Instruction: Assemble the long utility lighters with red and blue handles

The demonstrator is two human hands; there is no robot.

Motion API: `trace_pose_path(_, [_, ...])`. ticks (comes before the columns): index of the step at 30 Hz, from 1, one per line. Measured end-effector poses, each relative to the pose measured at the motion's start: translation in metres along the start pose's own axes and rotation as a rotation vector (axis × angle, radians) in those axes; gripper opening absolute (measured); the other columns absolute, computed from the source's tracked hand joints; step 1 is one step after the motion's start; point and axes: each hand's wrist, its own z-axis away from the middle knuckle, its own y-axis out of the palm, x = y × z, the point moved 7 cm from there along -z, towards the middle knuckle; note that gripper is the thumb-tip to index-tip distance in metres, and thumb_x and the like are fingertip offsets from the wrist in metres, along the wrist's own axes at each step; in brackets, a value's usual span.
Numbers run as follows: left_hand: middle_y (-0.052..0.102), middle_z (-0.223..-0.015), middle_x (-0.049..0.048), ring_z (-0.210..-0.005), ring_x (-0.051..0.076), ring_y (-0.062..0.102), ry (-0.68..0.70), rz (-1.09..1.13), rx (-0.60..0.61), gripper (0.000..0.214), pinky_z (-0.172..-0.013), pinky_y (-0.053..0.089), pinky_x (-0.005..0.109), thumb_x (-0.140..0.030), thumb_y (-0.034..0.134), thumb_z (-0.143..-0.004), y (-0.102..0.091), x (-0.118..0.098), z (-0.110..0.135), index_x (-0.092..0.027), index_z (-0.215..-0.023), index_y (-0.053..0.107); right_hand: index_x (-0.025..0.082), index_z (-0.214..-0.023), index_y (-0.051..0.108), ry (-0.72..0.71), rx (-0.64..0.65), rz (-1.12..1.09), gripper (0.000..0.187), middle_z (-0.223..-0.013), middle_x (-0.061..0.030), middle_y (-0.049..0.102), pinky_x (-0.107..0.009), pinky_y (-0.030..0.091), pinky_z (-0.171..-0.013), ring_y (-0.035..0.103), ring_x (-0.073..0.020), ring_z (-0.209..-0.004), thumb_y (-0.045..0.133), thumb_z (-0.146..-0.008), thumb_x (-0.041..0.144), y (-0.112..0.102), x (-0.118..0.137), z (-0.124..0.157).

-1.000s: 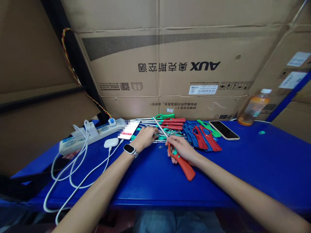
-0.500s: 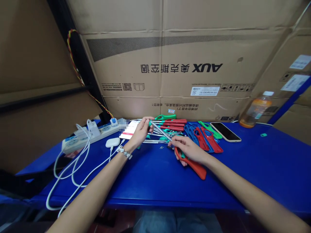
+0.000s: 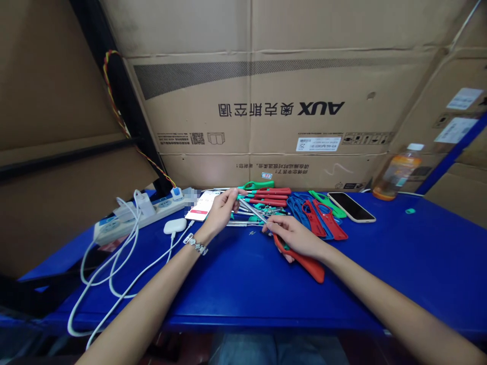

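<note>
A long-nosed lighter with a red handle (image 3: 310,266) and a silver metal tube (image 3: 253,210) lies slantwise between my hands above the table. My right hand (image 3: 291,235) is closed round it where handle and tube meet; the handle end sticks out below my palm. At the far end of the tube, my left hand (image 3: 224,207) pinches the tip, its fingers partly hiding it. Just behind are several similar lighters (image 3: 272,197) with red or green handles, lying with loose metal tubes.
Blue, red and green plastic handle pieces (image 3: 319,218) lie right of the lighters, beside a dark phone (image 3: 350,207) and an orange drink bottle (image 3: 398,172). On the left are a lit phone (image 3: 201,207), a white earphone case (image 3: 175,226), a power strip (image 3: 165,210) and looping white cables.
My left fingers have shifted slightly at the tube's tip, and the teal bit by the thumb shows less. My right hand keeps its hold. The view has moved a little.
</note>
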Motion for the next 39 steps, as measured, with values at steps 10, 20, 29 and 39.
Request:
trace_pose_path(10, [0.046,-0.058,-0.0039,-0.054,0.007,0.042,-0.098,0.446,-0.067,0.033,-0.052,0.037,0.020,-0.046,0.078,-0.075,0.001,0.002,0.000,-0.014,-0.080,0.071,0.018,-0.097,0.056,-0.065,0.070,-0.108,0.042,-0.037,0.0104,0.044,-0.017,0.033,-0.030,0.046,-0.0118,-0.026,0.047,-0.092,0.058,0.008,0.007,0.001])
trace_pose_path(20, [0.054,-0.056,-0.0018,-0.051,0.008,0.044,-0.269,0.236,0.090,0.042,-0.051,0.034,0.022,-0.050,0.083,-0.064,0.056,0.014,0.020,-0.012,-0.064,0.064,0.019,-0.095,0.056,-0.156,-0.212,0.052,0.027,-0.045,0.0086,0.048,-0.019,0.036,-0.032,0.053,-0.0124,-0.032,0.050,-0.092,0.045,0.005,0.009,-0.010])
trace_pose_path(29, [0.045,-0.045,-0.0047,-0.043,0.007,0.036,-0.211,-0.015,0.023,0.055,-0.046,0.027,0.021,-0.060,0.075,-0.069,0.040,0.013,0.020,-0.016,-0.051,0.048,0.021,-0.093,0.044,-0.088,-0.026,-0.179,0.026,-0.076,0.0042,0.060,-0.024,0.052,-0.037,0.059,-0.0105,-0.046,0.063,-0.077,0.030,0.017,0.008,-0.005])
trace_pose_path(39, [0.054,-0.051,-0.0021,-0.046,0.007,0.042,-0.260,0.053,0.145,0.047,-0.045,0.030,0.020,-0.054,0.079,-0.066,0.067,0.010,0.032,-0.013,-0.058,0.059,0.027,-0.112,0.032,-0.139,-0.242,0.099,0.038,-0.062,0.0101,0.057,-0.017,0.038,-0.024,0.050,-0.0104,-0.030,0.057,-0.082,0.028,0.017,0.013,-0.001])
